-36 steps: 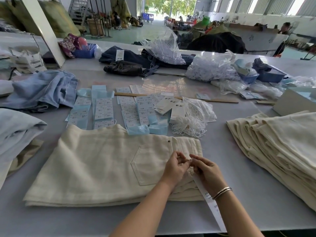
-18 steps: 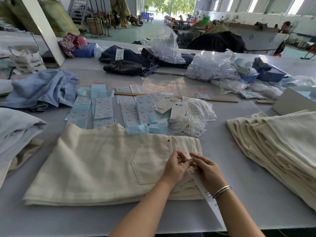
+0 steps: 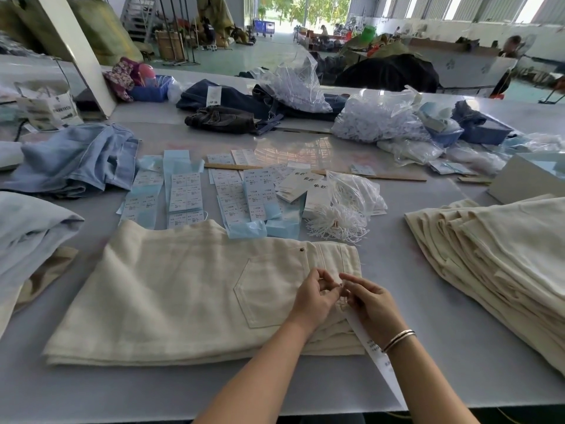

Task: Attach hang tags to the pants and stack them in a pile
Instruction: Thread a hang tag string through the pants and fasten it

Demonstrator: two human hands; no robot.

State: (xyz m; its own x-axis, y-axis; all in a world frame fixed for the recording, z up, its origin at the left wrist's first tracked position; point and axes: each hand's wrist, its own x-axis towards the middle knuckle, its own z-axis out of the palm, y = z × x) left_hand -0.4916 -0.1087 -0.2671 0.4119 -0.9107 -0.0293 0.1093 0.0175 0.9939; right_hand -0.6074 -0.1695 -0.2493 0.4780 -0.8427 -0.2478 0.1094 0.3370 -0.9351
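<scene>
Folded cream pants [image 3: 183, 289] lie flat in front of me, back pocket up, waistband to the right. My left hand [image 3: 315, 296] and my right hand [image 3: 371, 304] meet at the waistband, fingers curled and pinching a thin white tag string [image 3: 341, 290]. A long white hang tag [image 3: 377, 358] hangs from under my right hand over the table edge. A pile of cream pants [image 3: 501, 255] is stacked at the right. Loose white strings [image 3: 336, 223] and white hang tags [image 3: 301, 183] lie beyond the pants.
Sheets of printed stickers [image 3: 185, 194] and blue backing paper lie behind the pants. Light blue jeans [image 3: 76, 160] and pale cloth [image 3: 27, 228] sit at the left. Bags of strings [image 3: 376, 117], dark jeans [image 3: 232, 114] and a wooden ruler [image 3: 382, 176] lie farther back.
Both hands stay at the waistband; the fingers have shifted slightly on the string. The pants and hang tag have not moved.
</scene>
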